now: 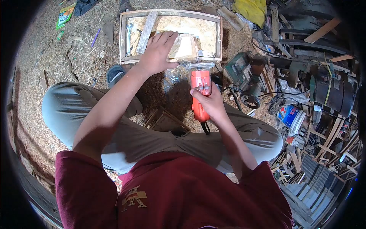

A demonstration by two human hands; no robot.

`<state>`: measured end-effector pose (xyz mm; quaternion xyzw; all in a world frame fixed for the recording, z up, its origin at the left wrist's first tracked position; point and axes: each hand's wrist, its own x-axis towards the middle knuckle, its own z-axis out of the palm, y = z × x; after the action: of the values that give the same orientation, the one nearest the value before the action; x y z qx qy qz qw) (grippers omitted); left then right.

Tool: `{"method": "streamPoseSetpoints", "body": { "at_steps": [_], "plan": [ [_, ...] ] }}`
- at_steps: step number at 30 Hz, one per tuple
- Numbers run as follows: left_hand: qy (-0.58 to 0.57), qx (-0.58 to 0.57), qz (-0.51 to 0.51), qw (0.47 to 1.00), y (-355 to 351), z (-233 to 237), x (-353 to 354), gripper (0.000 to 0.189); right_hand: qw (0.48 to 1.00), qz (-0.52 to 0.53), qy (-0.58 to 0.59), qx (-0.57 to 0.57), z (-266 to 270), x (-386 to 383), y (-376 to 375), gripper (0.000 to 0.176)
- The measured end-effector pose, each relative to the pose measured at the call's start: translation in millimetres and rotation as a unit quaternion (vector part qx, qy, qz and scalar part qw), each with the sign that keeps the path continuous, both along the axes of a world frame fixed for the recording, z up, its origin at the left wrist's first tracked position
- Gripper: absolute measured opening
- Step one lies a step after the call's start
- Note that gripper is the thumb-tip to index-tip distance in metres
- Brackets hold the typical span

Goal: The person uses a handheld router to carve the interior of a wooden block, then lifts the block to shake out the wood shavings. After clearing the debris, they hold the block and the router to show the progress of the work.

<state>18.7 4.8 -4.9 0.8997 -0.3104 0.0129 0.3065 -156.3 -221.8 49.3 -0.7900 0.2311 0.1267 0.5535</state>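
Observation:
My right hand (211, 103) is wrapped round the body of an orange-red trim router (201, 80), whose clear base points away from me and sits by the near edge of a shallow wooden frame (171, 13). My left hand (158, 53) lies flat with its fingers stretched out, over the frame beside a pale wooden piece (185, 46). Whether the palm presses on that piece cannot be made out. A wooden strip (147, 31) crosses the frame's left part. A metal wrench (129, 38) lies along its left side. Bright light washes out some detail there.
Sawdust covers the ground. At right are a green power tool (238, 68), black cables, a white-and-blue bucket (292, 116) and piles of wood offcuts (293, 164). A yellow bag (249, 11) lies at the top. Between my legs is a wooden box (167, 121).

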Motion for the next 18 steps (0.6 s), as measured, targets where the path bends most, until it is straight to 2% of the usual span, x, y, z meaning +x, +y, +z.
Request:
{"method": "streamPoseSetpoints", "body": {
  "at_steps": [3,6,12,18],
  "plan": [
    [0.014,-0.01,0.0,1.0,-0.5,-0.3,-0.5,0.112,1.0,-0.013,0.008,0.024,6.2,-0.2,3.7,0.046],
    [0.009,-0.002,0.004,1.0,-0.7,-0.5,-1.2,0.112,1.0,0.006,-0.011,0.027,4.2,0.5,4.9,0.033],
    [0.006,0.0,0.009,1.0,-1.3,-1.4,-1.4,0.111,0.998,-0.02,0.031,0.042,8.6,1.6,7.1,0.034],
    [0.009,-0.005,0.011,1.0,-1.2,0.1,-2.0,0.111,1.0,0.007,-0.016,0.003,2.5,2.0,4.8,0.033]
  ]
}}
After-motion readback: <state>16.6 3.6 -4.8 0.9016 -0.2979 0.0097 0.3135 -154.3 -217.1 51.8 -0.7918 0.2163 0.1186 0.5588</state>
